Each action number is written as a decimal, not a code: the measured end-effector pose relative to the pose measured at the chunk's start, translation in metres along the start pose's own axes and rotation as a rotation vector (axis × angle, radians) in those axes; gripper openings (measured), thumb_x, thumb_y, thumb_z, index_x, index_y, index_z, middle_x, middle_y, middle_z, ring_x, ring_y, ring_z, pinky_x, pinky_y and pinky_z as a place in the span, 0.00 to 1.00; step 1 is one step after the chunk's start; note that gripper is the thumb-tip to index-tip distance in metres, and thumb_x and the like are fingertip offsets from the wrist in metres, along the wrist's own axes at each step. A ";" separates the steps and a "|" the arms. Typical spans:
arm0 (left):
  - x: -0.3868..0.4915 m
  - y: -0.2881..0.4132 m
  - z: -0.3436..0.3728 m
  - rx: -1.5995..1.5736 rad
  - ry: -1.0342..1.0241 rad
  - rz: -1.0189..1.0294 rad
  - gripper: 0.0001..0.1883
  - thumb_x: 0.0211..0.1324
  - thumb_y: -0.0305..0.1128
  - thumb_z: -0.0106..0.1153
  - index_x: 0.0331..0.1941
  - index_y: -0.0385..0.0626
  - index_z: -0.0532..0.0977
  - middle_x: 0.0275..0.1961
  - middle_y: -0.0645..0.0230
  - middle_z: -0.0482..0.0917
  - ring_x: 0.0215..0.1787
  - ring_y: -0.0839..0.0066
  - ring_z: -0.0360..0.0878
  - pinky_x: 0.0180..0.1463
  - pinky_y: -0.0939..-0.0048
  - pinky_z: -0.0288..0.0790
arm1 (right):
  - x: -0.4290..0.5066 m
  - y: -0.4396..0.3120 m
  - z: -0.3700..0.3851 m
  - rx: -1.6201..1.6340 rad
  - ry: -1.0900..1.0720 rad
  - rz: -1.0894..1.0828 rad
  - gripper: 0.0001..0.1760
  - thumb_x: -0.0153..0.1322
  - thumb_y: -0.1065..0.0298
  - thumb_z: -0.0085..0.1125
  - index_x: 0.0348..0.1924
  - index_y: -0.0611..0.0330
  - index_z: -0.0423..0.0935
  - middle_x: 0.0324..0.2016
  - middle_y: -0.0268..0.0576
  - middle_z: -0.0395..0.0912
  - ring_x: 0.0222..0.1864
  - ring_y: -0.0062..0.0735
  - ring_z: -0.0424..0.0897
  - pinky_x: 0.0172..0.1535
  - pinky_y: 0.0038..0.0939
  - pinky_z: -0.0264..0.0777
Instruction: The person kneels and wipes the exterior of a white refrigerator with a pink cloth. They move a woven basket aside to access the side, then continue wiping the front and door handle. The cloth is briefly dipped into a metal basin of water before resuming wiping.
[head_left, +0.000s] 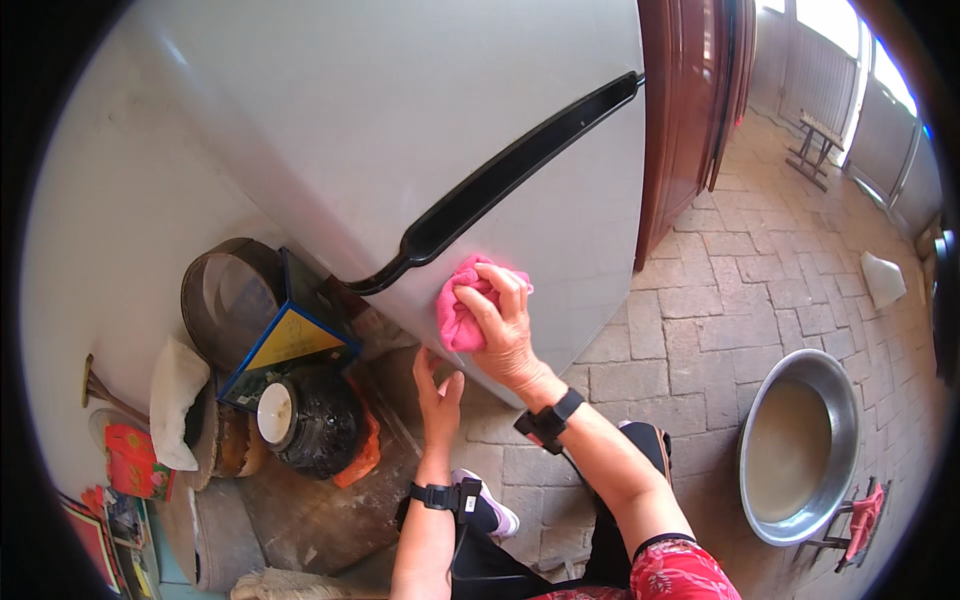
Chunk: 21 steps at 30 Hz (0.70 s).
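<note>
A pink cloth (459, 315) is bunched under my right hand (501, 319), which presses it to the lower door of a pale grey refrigerator (574, 277). Just above the cloth, a long black handle strip (495, 180) runs slantwise across the refrigerator front. My left hand (439, 405) is at the refrigerator's lower left edge, fingers apart and nothing held. Its fingertips are close to that edge; whether they touch is unclear. Left of this hand stands a dark glazed jar (322, 427) with a white bowl (277, 414) at its mouth.
A metal basin (799, 442) of cloudy water is at the right, near a small stool with a red cloth (866, 517). A round sieve (232, 300) and a blue-edged box (289, 349) crowd the left wall. A reddish wooden cabinet (682, 127) adjoins the refrigerator above the brick floor (705, 360).
</note>
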<state>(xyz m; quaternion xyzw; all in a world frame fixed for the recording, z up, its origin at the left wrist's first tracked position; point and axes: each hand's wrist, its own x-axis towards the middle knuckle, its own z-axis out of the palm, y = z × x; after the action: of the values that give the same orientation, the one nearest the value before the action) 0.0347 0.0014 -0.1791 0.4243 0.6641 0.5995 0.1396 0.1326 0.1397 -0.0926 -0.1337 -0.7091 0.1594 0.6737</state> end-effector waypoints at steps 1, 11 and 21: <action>-0.002 0.002 -0.001 0.002 -0.004 0.004 0.40 0.63 0.31 0.60 0.75 0.45 0.51 0.73 0.60 0.52 0.71 0.62 0.58 0.66 0.55 0.70 | 0.007 0.003 -0.004 0.009 -0.006 -0.014 0.34 0.50 0.78 0.72 0.51 0.55 0.77 0.56 0.50 0.69 0.57 0.55 0.70 0.59 0.48 0.68; -0.006 -0.002 -0.007 0.008 -0.096 0.050 0.42 0.63 0.27 0.59 0.77 0.45 0.48 0.74 0.63 0.51 0.75 0.66 0.56 0.66 0.61 0.67 | 0.028 -0.039 0.010 0.101 0.176 -0.027 0.30 0.51 0.81 0.67 0.49 0.57 0.79 0.55 0.47 0.73 0.56 0.54 0.72 0.60 0.47 0.68; -0.013 0.004 -0.010 -0.021 -0.156 -0.060 0.43 0.60 0.24 0.58 0.77 0.46 0.48 0.74 0.64 0.53 0.74 0.66 0.58 0.66 0.60 0.67 | 0.039 -0.021 0.006 0.095 0.215 0.178 0.31 0.50 0.85 0.66 0.48 0.59 0.78 0.54 0.46 0.75 0.55 0.55 0.72 0.60 0.47 0.67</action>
<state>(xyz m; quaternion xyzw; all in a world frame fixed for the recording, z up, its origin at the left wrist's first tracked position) 0.0375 -0.0153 -0.1768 0.4481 0.6574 0.5670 0.2132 0.1249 0.1362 -0.0487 -0.1803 -0.6098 0.2364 0.7347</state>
